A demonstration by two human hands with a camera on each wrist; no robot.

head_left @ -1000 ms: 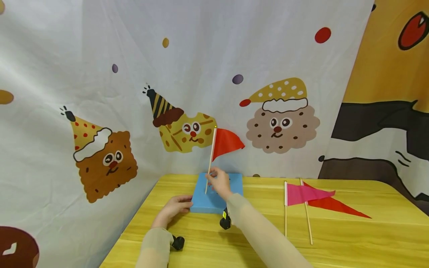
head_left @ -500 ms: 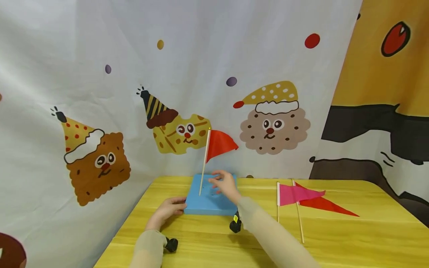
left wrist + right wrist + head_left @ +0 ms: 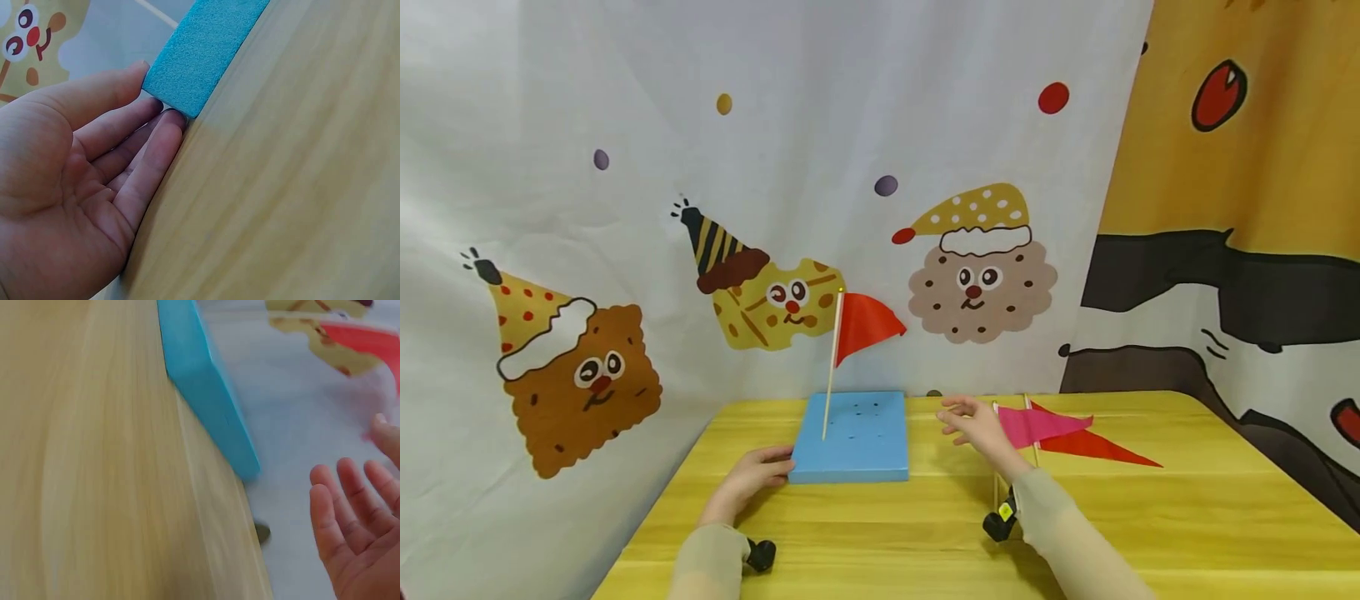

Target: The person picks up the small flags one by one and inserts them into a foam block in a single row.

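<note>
A blue foam block (image 3: 850,458), dotted with small holes on top, lies flat on the wooden table. From its left part rises a red flag (image 3: 867,329) on a thin pale stick, standing nearly upright. My left hand (image 3: 81,156) rests against the block's near left corner, fingertips and thumb touching its edge. To the right of the block, my right hand (image 3: 977,425) is raised over the table, fingers loosely extended and nothing between them. Just beyond this hand lie a pink pennant flag (image 3: 1041,425) and a red pennant flag (image 3: 1105,448), their sticks partly covered by the right wrist.
The yellow wooden table (image 3: 880,542) reaches back to a hanging cloth (image 3: 820,125) printed with cartoon biscuits and cheese. Black wrist cameras (image 3: 1000,525) are strapped below both sleeves.
My right hand has let go of the red flag's stick and moved right, toward the two lying pennants. The flag now stands by itself. The left hand stays at the block while the view turns right.
</note>
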